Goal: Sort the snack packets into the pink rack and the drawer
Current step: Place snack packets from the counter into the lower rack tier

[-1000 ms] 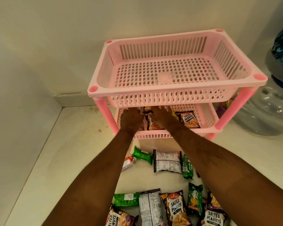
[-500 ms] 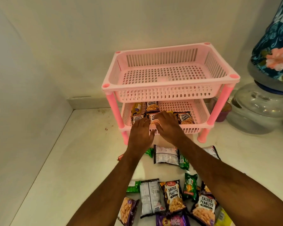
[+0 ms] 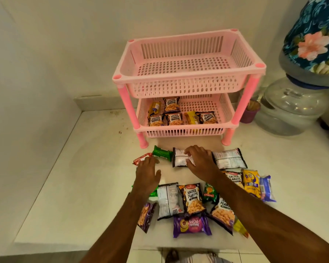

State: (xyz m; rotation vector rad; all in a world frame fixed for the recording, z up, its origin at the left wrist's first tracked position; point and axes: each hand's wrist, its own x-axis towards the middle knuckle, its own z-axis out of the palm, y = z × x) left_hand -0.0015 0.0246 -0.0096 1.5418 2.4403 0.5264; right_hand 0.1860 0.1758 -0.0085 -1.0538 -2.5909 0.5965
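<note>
A pink two-tier rack (image 3: 188,74) stands on a white counter against the wall. Its top basket is bare; its lower basket (image 3: 182,132) holds several salted peanut packets (image 3: 174,119) and a yellow packet. In front of the rack lie several loose snack packets. My right hand (image 3: 199,160) rests flat, fingers spread, on a face-down white-backed packet (image 3: 179,158). My left hand (image 3: 147,176) hovers open beside a small red packet (image 3: 141,159) and a green packet (image 3: 161,153). No drawer is visible.
A large clear water jar (image 3: 292,109) with a floral cloth cover (image 3: 315,37) stands at the right, a small purple cup of sticks (image 3: 250,112) beside it. The wall closes the left side. The counter's front edge (image 3: 84,245) runs just below the packets.
Both hands have drawn back out of the lower basket toward me and come down over the loose packets in front of the rack. The view has pulled back too.
</note>
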